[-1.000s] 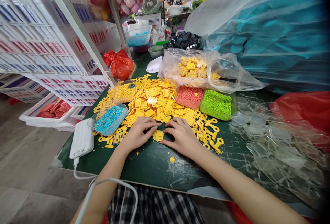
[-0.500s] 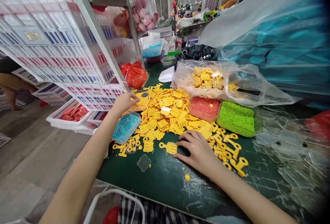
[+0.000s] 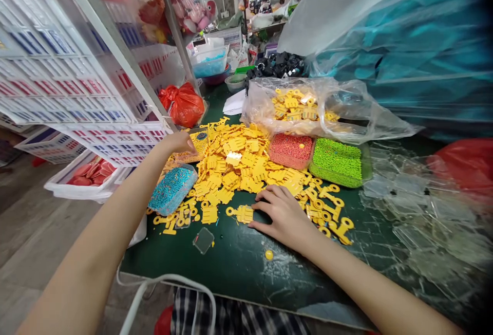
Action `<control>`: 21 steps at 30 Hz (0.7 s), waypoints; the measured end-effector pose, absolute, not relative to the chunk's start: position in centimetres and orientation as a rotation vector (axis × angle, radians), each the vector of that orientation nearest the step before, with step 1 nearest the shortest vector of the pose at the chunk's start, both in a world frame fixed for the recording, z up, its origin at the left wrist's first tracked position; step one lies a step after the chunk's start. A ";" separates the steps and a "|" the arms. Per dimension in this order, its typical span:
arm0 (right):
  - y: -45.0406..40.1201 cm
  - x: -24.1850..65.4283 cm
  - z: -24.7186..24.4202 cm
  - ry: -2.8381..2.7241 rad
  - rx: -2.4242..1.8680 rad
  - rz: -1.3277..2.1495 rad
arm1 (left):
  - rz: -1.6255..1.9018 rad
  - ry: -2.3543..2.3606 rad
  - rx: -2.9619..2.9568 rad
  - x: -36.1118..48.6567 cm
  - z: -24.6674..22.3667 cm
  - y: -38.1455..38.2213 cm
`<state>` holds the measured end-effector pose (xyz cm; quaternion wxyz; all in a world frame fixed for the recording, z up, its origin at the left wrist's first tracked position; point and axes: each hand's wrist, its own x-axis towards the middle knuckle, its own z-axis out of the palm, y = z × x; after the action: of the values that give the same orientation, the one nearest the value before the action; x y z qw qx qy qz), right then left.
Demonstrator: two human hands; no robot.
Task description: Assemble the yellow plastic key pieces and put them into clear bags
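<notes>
yellow plastic piece [image 3: 245, 214] lies flat at the fingertips of the right hand [image 3: 278, 217], the nearer hand, its long axis running leftward from that grip to a ringed end. right thumb and forefinger stand parted, touching or just beside its near end. farther left and beyond, the left hand [image 3: 177, 144] is at the yellow beads [image 3: 201, 143]; its fingertips are hidden, so its hold cannot be told. green tabletop [image 3: 234, 253] spreads under the piece; beyond the grip rise a yellow heap [image 3: 234, 163], then a clear bag [image 3: 260, 101].
</notes>
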<state>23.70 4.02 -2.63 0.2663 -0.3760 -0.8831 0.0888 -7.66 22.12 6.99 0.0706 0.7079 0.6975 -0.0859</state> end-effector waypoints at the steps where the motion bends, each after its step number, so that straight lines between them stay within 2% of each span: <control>1: 4.0 23.7 -2.6 -2.389 -1.019 0.235 | -0.224 2.148 2.143 -7.4 7.4 21.6; 4: 4.0 23.7 -2.5 -2.407 -1.040 0.220 | 0.133 2.224 2.291 -5.2 8.6 18.4; 6: 3.9 23.7 -2.3 -2.416 -1.051 0.200 | 0.476 1.991 2.463 -2.7 8.9 14.7; 8: 3.9 23.8 -2.1 -2.425 -1.034 0.172 | 0.609 1.709 2.540 0.1 8.2 10.7; 11: 3.9 24.0 -1.7 -2.439 -1.000 0.137 | 0.598 1.448 2.602 3.2 5.1 5.8; 15: 4.0 24.1 -1.4 -2.479 -1.008 0.150 | 0.537 1.417 2.537 4.3 0.6 3.6; 21: 4.1 24.0 -1.5 -2.492 -1.034 0.188 | 0.460 1.381 2.476 3.4 -0.9 4.0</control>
<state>24.04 4.10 -1.46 0.2166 -0.3733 -0.8995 0.0679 3.38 3.97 -0.93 0.1343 0.8543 0.4764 0.1588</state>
